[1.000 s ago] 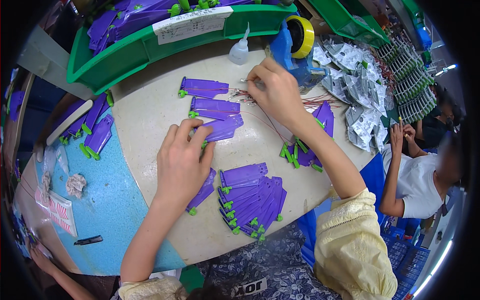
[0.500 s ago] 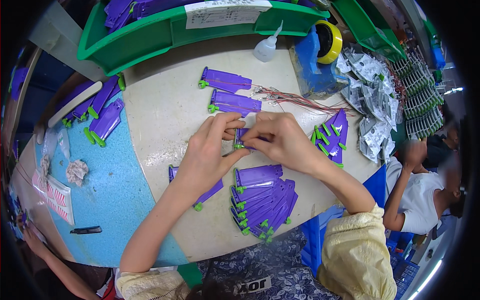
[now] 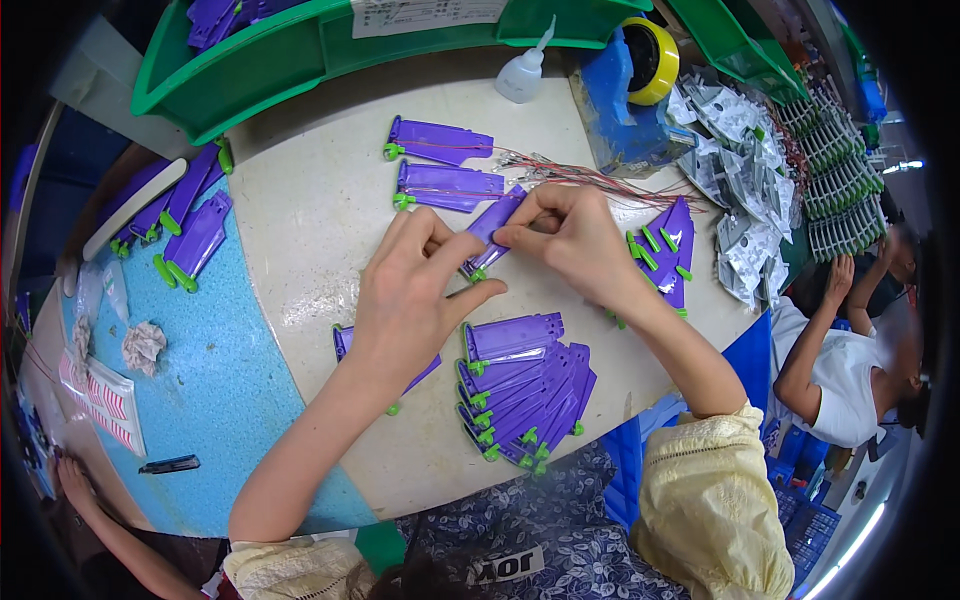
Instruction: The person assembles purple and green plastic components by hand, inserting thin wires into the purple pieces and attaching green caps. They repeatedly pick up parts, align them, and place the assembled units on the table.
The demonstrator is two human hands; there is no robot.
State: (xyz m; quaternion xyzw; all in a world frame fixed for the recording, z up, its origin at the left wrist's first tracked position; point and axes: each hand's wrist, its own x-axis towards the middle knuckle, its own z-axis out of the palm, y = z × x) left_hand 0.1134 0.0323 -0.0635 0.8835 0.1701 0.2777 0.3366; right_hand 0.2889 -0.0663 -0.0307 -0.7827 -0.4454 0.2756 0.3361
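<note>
Evidently Midway: One Purple Piece [image 3: 492, 220] in Hand, Others Around It

A pale worktable [image 3: 300, 260] carries a batch that looks partly done, with a green bin [image 3: 270, 75] at its far edge holding more purple parts [image 3: 215, 22]. Nearer the person, a fanned stack [image 3: 520, 375] of green-ended pieces appears set by, though whether those are finished cannot be told. The left hand [image 3: 415, 280] is half-curled, thumb spread from fingers lying against the purple piece; its grip is unclear. The right hand [image 3: 575, 240] pinches the same piece, which sits tilted between both hands; its wiring, if any, cannot be made out. Just beyond lie two flat pieces [image 3: 440, 140], each with thin red wire along it. Loose red wires [image 3: 610, 183] beside them suggest work remains.
</note>
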